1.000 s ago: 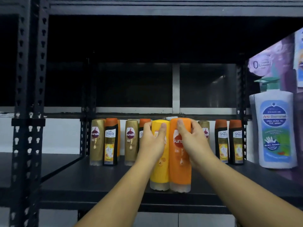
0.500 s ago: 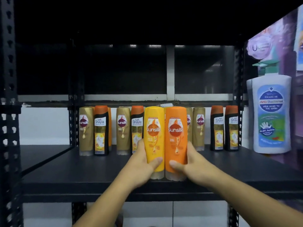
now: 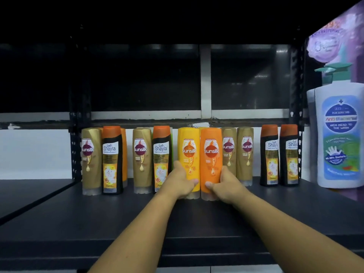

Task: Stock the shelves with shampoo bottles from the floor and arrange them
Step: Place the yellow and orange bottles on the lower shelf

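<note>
Pushed deeper, upright yellow bottle (image 3: 188, 146) is being gripped by left hand (image 3: 182, 184), orange bottle (image 3: 211, 146) by right hand (image 3: 226, 186), just before back row (image 3: 244, 154).

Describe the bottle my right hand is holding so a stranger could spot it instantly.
On the dark shelf, find the row of bottles along the back. Near its middle, the right hand grips the orange bottle. It alone shows an all-orange front reading sunsilk, between a yellow bottle and duller gold bottles.

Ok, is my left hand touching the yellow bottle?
Touching. Head view shows the left hand gripping the yellow bottle low down, thumb across its front.
</note>
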